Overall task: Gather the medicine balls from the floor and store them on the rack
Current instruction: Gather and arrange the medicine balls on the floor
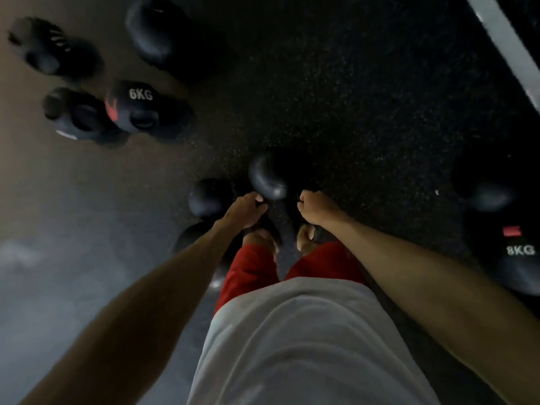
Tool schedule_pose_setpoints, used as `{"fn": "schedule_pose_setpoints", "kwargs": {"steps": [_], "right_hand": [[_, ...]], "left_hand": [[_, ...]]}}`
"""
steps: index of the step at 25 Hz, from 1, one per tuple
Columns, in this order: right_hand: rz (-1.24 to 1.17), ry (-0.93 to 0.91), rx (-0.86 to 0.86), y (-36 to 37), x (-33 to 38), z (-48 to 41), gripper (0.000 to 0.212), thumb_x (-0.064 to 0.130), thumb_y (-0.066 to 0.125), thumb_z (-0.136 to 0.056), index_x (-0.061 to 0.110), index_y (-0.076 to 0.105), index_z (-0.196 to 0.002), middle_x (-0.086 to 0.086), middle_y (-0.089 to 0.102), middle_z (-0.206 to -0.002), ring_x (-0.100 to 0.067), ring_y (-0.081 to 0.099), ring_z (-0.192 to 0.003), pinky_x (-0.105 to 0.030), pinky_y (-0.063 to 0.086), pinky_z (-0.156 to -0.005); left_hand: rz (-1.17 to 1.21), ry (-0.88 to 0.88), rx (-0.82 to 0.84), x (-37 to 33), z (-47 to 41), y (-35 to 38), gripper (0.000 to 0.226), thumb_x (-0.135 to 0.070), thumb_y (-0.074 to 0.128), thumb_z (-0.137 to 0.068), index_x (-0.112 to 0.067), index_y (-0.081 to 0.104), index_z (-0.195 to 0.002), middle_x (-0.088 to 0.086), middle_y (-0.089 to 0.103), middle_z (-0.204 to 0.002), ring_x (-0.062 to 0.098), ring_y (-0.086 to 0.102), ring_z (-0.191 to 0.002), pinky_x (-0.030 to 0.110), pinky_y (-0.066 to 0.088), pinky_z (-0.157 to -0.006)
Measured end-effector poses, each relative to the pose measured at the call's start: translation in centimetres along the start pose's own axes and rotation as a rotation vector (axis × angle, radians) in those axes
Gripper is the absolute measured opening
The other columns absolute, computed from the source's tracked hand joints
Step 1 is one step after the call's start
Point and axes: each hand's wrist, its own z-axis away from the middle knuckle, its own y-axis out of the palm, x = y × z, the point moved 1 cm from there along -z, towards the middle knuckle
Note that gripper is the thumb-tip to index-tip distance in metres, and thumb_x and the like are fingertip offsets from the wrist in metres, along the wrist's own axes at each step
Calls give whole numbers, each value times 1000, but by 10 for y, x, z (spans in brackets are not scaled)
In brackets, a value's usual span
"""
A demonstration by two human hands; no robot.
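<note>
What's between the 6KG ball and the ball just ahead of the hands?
Head view: only bare floor between the 6KG ball and the near ball; nothing lies there.

I see the 6KG medicine ball point(137, 108) as matt black rubber, the floor point(350, 97) rough and speckled, my grey shirt point(306, 346) soft cloth.

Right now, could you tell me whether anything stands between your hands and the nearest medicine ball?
Nothing visible does. The nearest medicine ball lies on the floor just beyond the left hand and right hand, with only bare floor in the gap. The rack is out of view.
</note>
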Motion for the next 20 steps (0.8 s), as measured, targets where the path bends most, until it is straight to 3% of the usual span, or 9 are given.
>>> {"fn": "schedule_pose_setpoints", "kwargs": {"steps": [2, 5, 8, 13, 16, 20], "right_hand": [[-65, 87, -9, 7, 1, -11, 34, 32, 44, -103, 9, 57, -125, -18, 61, -124, -36, 60, -112, -43, 50, -91], [-180, 207, -31, 19, 11, -33, 36, 36, 42, -102, 14, 56, -125, -17, 60, -124, -38, 59, -111, -49, 50, -94], [-278, 305, -60, 37, 18, -62, 37, 39, 42, -99, 14, 57, -122, -19, 58, -127, -42, 55, -118, -53, 45, -100], [-501, 493, -130, 86, 53, -122, 33, 33, 45, -99, 13, 61, -121, -20, 61, -122, -40, 56, -116, -50, 44, -101], [-596, 504, -157, 119, 70, -171, 36, 24, 48, -99, 3, 59, -126, -28, 56, -128, -45, 53, -120, -48, 42, -104], [-723, 530, -110, 166, 79, -263, 53, 27, 55, -98, 2, 42, -143, -27, 44, -144, -44, 42, -133, -51, 36, -110]], "left_hand": [[-106, 42, 73, -2, -27, -10, 40, -29, 54, -99, -12, 55, -135, 4, 60, -124, 32, 57, -122, 40, 47, -102], [-242, 121, 215, -1, -70, -25, 44, -25, 48, -104, -6, 47, -144, 17, 50, -143, 37, 49, -132, 41, 42, -104], [-358, 183, 267, 4, -114, -38, 45, -29, 57, -98, -8, 52, -137, 18, 53, -140, 38, 52, -128, 37, 43, -98], [-528, 313, 398, 35, -213, -45, 38, -31, 56, -99, -4, 60, -125, 23, 62, -126, 39, 59, -118, 46, 48, -98], [-659, 340, 430, 55, -278, -37, 34, -30, 54, -100, -6, 60, -124, 22, 62, -127, 38, 58, -117, 46, 49, -98], [-764, 371, 437, 76, -360, -5, 47, -32, 53, -99, -15, 44, -143, 17, 53, -139, 36, 52, -127, 46, 44, -104]]}}
